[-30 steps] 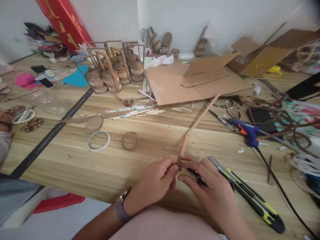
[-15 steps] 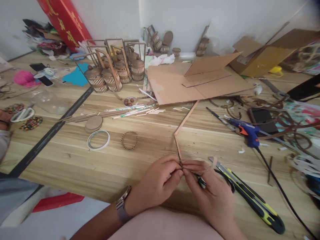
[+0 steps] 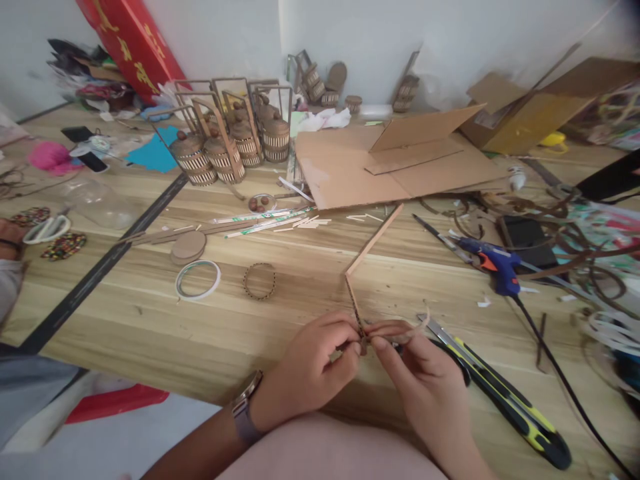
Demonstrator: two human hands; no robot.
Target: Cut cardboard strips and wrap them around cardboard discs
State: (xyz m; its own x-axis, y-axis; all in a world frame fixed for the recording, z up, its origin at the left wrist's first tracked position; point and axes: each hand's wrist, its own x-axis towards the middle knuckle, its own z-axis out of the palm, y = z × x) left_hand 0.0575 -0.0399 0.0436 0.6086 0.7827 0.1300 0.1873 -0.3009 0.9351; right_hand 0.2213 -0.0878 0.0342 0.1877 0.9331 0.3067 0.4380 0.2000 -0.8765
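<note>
A narrow cardboard strip (image 3: pixel 376 237), bent at an angle partway along, runs from the large cardboard sheet down to my fingers. My left hand (image 3: pixel 317 363) pinches its near end between thumb and fingertips. Right beside it, my right hand (image 3: pixel 425 373) is closed with thumb and forefinger on a thin pale paper strip (image 3: pixel 419 328), which curls up over the fingers and seems to come off the cardboard's end. The corrugated edge shows along the near stretch. Close to my right hand lies a yellow and black utility knife (image 3: pixel 500 387), next to black scissor handles (image 3: pixel 463 367) partly hidden.
Left of my hands lie a corrugated ring (image 3: pixel 259 281), a tape roll (image 3: pixel 198 279) and cardboard discs (image 3: pixel 189 247). A blue glue gun (image 3: pixel 493 263) with a trailing cord rests right. Several small lidded baskets (image 3: pixel 227 153) stand behind. Another person's hand (image 3: pixel 11 237) appears far left.
The near end of the cardboard strip now pokes out below my fingertips, and its bend has shifted slightly left and down. The pale paper strip by my right hand shows longer.
</note>
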